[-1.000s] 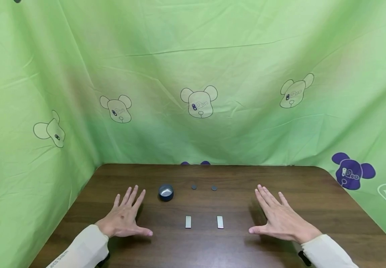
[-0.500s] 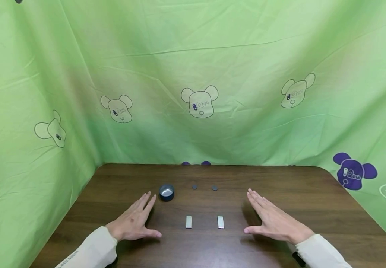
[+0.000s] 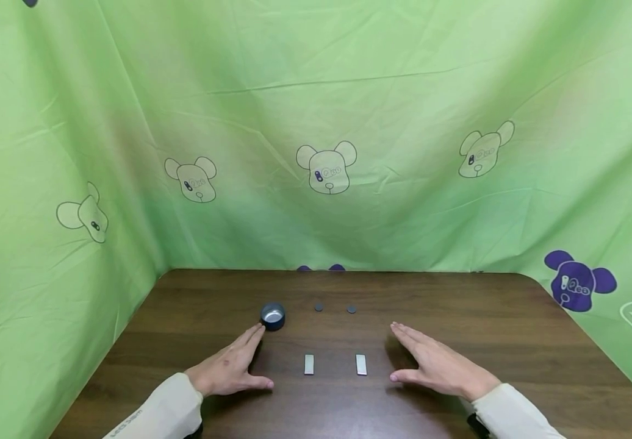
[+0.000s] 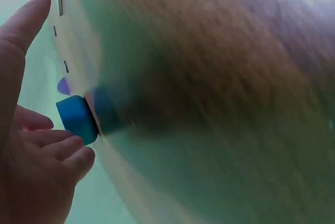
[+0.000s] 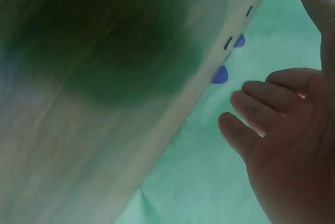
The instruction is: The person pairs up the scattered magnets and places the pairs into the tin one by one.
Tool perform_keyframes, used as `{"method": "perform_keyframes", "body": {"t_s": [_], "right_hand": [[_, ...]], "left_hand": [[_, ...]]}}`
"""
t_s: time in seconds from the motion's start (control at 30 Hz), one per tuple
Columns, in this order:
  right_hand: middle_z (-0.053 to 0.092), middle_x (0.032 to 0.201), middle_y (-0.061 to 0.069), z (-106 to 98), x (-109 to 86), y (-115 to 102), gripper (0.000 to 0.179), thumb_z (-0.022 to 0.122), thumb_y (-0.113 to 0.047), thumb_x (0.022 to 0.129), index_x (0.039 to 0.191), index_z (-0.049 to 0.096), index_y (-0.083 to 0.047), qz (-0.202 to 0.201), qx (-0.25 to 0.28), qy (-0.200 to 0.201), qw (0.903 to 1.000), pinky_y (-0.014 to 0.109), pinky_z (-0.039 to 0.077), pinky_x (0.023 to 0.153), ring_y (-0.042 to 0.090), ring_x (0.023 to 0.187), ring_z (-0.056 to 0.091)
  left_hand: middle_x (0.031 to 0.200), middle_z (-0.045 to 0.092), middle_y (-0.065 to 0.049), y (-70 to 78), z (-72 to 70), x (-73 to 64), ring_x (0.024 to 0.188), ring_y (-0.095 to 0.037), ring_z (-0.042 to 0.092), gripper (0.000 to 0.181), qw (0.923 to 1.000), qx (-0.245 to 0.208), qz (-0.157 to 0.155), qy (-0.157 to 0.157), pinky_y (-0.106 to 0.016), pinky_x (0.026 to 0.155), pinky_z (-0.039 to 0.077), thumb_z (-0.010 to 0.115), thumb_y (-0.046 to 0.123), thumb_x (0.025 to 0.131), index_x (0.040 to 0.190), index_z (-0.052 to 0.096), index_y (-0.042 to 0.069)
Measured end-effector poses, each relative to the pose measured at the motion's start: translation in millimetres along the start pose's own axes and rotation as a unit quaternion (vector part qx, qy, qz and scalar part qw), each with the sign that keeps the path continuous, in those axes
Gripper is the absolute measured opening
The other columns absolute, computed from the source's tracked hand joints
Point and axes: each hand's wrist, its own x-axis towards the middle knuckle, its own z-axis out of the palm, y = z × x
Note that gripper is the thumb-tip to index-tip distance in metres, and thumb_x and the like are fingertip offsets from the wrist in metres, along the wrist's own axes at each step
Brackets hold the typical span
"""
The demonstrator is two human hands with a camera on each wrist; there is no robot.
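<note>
My left hand (image 3: pixel 230 366) hovers over the left part of the table with nothing in it, fingers extended and thumb out to the side. Its fingertips lie right at the near side of a small dark blue round bowl (image 3: pixel 272 316) with a silvery inside; in the left wrist view the bowl (image 4: pixel 77 119) looks bright blue. On the right, my right hand (image 3: pixel 442 366) also holds nothing, its fingers stretched forward. Between the hands lie two pale flat rectangular pieces, one on the left (image 3: pixel 308 364) and one on the right (image 3: pixel 361 364).
Farther back on the brown wooden table (image 3: pixel 415 286) are two small dark grey discs, a left one (image 3: pixel 318 307) and a right one (image 3: pixel 351 309). A green cloth (image 3: pixel 250 231) printed with bear heads hangs behind and beside the table.
Both hands have moved inward toward each other, and their fingers have drawn closer together. The left fingertips have come up to the bowl. The objects on the table stay in place.
</note>
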Motion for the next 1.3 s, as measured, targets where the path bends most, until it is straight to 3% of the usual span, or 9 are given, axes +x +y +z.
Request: {"method": "perform_keyframes", "body": {"t_s": [0.23, 0.53, 0.7, 0.87, 1.0, 1.3], "right_hand": [[0.049, 0.143, 0.028, 5, 6.2, -7, 0.087, 0.070, -0.051, 0.089, 0.142, 0.044, 0.013, 0.018, 0.054, -0.018, 0.9982, 0.059, 0.039, 0.104, 0.044, 0.130, 0.048], [0.055, 0.138, 0.026, 13, 11.3, -12, 0.079, 0.069, -0.048, 0.091, 0.139, 0.048, 0.012, 0.004, 0.078, -0.007, 0.9969, 0.056, 0.043, 0.101, 0.042, 0.126, 0.053], [0.055, 0.137, 0.026, 16, 17.0, -10, 0.076, 0.069, -0.044, 0.092, 0.138, 0.049, 0.013, -0.009, 0.094, -0.002, 0.9956, 0.055, 0.045, 0.100, 0.041, 0.125, 0.054], [0.057, 0.135, 0.026, 18, 22.4, -7, 0.071, 0.073, -0.037, 0.091, 0.136, 0.051, 0.014, -0.019, 0.093, 0.005, 0.9954, 0.055, 0.045, 0.101, 0.041, 0.124, 0.055], [0.060, 0.131, 0.025, 20, 27.0, -7, 0.068, 0.074, -0.035, 0.090, 0.133, 0.054, 0.013, -0.030, 0.085, 0.001, 0.9959, 0.053, 0.046, 0.100, 0.039, 0.121, 0.057], [0.069, 0.114, 0.013, 29, 39.2, -8, 0.053, 0.078, -0.035, 0.086, 0.118, 0.067, 0.006, -0.063, 0.076, 0.013, 0.9950, 0.043, 0.053, 0.092, 0.028, 0.107, 0.065]], "left_hand": [[0.153, 0.037, -0.026, -0.4, 6.1, 5.9, 0.140, -0.039, 0.037, 0.092, 1.0000, -0.004, 0.008, 0.003, -0.053, 0.110, 0.036, 0.075, 0.045, 0.088, 0.148, 0.035, -0.011], [0.147, 0.045, -0.026, -1.4, 10.9, 14.1, 0.136, -0.038, 0.042, 0.083, 0.9991, -0.041, 0.000, -0.007, -0.053, 0.108, 0.039, 0.077, 0.042, 0.087, 0.144, 0.044, -0.008], [0.141, 0.052, -0.023, -0.2, 11.4, 18.4, 0.131, -0.036, 0.049, 0.078, 0.9985, -0.048, 0.026, 0.009, -0.051, 0.104, 0.043, 0.079, 0.039, 0.086, 0.140, 0.050, -0.008], [0.136, 0.058, -0.018, 2.7, 14.6, 25.3, 0.127, -0.032, 0.053, 0.074, 0.9979, -0.041, 0.047, 0.015, -0.048, 0.103, 0.045, 0.081, 0.040, 0.084, 0.137, 0.055, -0.004], [0.133, 0.061, -0.013, 5.4, 18.9, 31.5, 0.125, -0.030, 0.054, 0.072, 0.9983, -0.034, 0.046, 0.009, -0.047, 0.102, 0.046, 0.082, 0.042, 0.082, 0.135, 0.058, -0.001], [0.118, 0.069, -0.005, 12.8, 28.5, 45.9, 0.114, -0.021, 0.061, 0.057, 0.9966, -0.040, 0.068, 0.024, -0.036, 0.096, 0.050, 0.086, 0.035, 0.079, 0.123, 0.066, 0.003]]}}
